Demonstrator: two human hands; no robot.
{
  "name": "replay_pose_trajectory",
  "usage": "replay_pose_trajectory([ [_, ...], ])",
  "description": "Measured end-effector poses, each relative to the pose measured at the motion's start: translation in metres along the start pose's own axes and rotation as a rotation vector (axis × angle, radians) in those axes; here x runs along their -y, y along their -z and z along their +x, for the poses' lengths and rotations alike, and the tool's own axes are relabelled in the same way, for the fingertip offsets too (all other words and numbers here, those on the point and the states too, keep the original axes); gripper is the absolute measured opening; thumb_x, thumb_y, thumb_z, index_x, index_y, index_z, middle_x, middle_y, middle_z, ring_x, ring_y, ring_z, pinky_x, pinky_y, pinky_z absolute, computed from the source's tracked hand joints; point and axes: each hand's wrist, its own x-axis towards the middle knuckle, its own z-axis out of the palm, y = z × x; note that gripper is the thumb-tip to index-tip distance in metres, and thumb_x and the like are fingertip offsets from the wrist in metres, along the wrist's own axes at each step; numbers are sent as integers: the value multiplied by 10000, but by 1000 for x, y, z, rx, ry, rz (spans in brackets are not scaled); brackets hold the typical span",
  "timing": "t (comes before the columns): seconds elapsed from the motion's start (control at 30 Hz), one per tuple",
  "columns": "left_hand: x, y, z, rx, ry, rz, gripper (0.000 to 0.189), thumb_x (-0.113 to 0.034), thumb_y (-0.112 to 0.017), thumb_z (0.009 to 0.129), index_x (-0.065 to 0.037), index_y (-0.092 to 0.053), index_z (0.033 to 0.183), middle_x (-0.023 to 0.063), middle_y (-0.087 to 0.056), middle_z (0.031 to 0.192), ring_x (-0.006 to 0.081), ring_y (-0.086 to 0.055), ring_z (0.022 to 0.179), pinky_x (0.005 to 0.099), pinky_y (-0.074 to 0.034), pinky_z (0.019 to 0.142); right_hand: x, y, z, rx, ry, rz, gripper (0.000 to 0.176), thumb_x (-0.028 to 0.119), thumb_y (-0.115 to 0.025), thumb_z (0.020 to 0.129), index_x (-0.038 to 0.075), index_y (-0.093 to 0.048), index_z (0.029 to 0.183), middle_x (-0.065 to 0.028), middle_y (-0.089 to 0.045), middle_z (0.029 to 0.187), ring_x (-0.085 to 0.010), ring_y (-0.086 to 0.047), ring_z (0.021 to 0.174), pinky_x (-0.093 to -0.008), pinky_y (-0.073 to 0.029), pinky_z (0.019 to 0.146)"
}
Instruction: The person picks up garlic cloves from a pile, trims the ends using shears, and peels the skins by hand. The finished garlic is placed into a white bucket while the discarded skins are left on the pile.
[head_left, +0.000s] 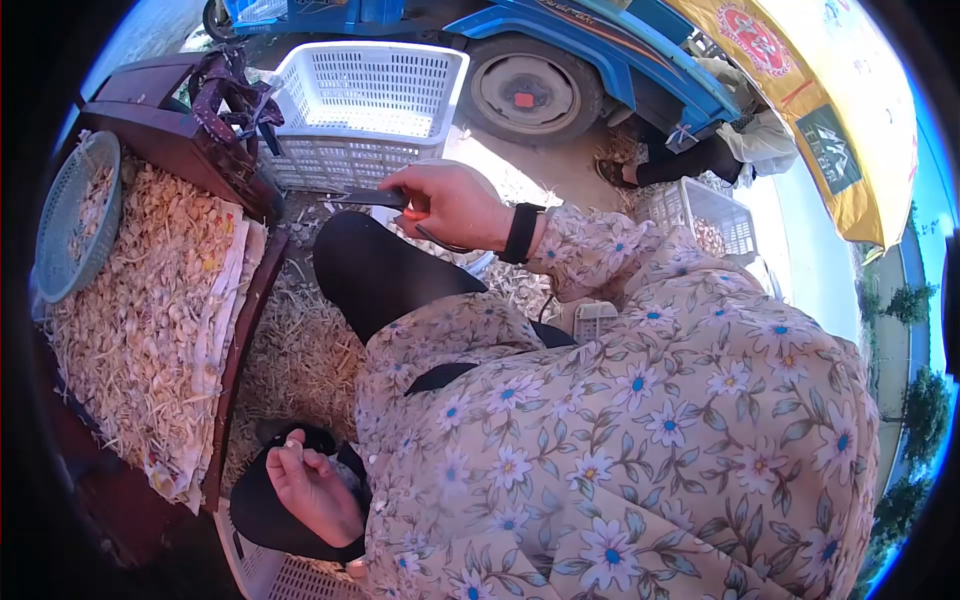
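Observation:
My right hand (455, 205) is closed around dark scissors (368, 198), their blade pointing left and a thin curved handle showing below the palm. It is held above my dark-clad knee, close to a white crate. My left hand (312, 490) rests low, near my other knee, its fingers curled together. A small pale spot shows at its fingertips, too small to name. Close by on the left, a heap of garlic bulbs (165, 290) with dry stems covers a sheet (235, 290) on a dark red stand.
A pale blue basket (50, 255) sits on the heap. Beyond my right hand stand a white crate (350, 160) and a blue vehicle's wheel (525, 90). Another person's leg (690, 160) is beside a crate of garlic (740, 225). Dry trimmings (290, 355) litter the ground.

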Motion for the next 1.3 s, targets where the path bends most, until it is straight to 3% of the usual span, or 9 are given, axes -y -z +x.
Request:
replay_pose_trajectory([
  [0.17, 0, -21, -3, 139, 93, 64, 151, -185, -486, 926, -45, -468, 980, 82, -549, 791, 61, -437, 512, 171, -313, 433, -8, -14, -17, -36, -257, 201, 358, 69, -678, 702, 60, -579, 1045, -34, -515, 658, -126, -465, 531, -250, -402, 534],
  [0.43, -41, -14, -23, -140, -134, 265, 153, -120, -460, 919, -52, -444, 1055, 65, -532, 760, 59, -416, 514, 177, -311, 453, 71, -74, 5, 368, 63, 559, 313, 102, -685, 720, 58, -576, 1010, -74, -574, 774, -203, -579, 671, -285, -453, 611],
  [0.57, -86, 63, -52, -507, -153, 861, 251, -142, -518, 875, -36, -456, 1094, 79, -576, 821, 126, -537, 631, 201, -410, 539, 87, -104, 27, 384, 57, 605, 289, 116, -676, 728, 52, -578, 993, -69, -581, 745, -180, -574, 654, -275, -446, 589],
  [0.67, -98, 183, -74, -546, -149, 1875, 330, -99, -547, 832, -2, -468, 1138, 129, -602, 913, 255, -598, 818, 306, -473, 712, 96, -122, 47, 372, -38, 728, 261, 131, -651, 745, 49, -577, 982, -56, -569, 688, -140, -546, 610, -273, -436, 571],
  [0.77, -117, 179, -77, -616, -234, 1953, 411, -58, -572, 792, 16, -464, 1181, 169, -590, 1018, 330, -572, 966, 379, -436, 844, 103, -140, 69, 270, -43, 788, 248, 139, -643, 752, 48, -576, 973, -46, -558, 672, -128, -530, 595, -275, -430, 563],
  [0.8, -126, 165, -57, -619, -239, 1689, 407, -35, -581, 796, 13, -478, 1187, 158, -577, 1046, 285, -588, 924, 361, -454, 814, 108, -146, 76, 269, -78, 796, 243, 155, -640, 756, 46, -574, 962, -42, -552, 659, -125, -521, 588, -274, -422, 556],
  [1.0, -155, 63, 99, -149, -644, 1715, 218, -5, -567, 812, 6, -587, 1028, 107, -586, 962, 218, -604, 833, 296, -487, 680, 105, -188, 101, 254, -164, 871, 271, 175, -654, 752, 35, -571, 969, -41, -548, 652, -132, -516, 586, -273, -422, 557],
  [1.17, -145, 32, 196, -34, -277, 1759, 293, 26, -609, 726, -10, -587, 1016, 149, -601, 910, 253, -605, 823, 324, -474, 721, 89, -207, 92, 248, -202, 845, 285, 191, -660, 757, 31, -574, 977, -49, -554, 663, -135, -523, 601, -270, -441, 582],
  [1.3, -144, 63, 221, 64, -347, 1993, 275, 3, -618, 719, 0, -593, 992, 141, -596, 854, 241, -617, 782, 317, -484, 662, 98, -194, 93, 343, -95, 798, 305, 183, -666, 739, 50, -572, 998, -59, -574, 676, -182, -574, 624, -303, -461, 592],
])
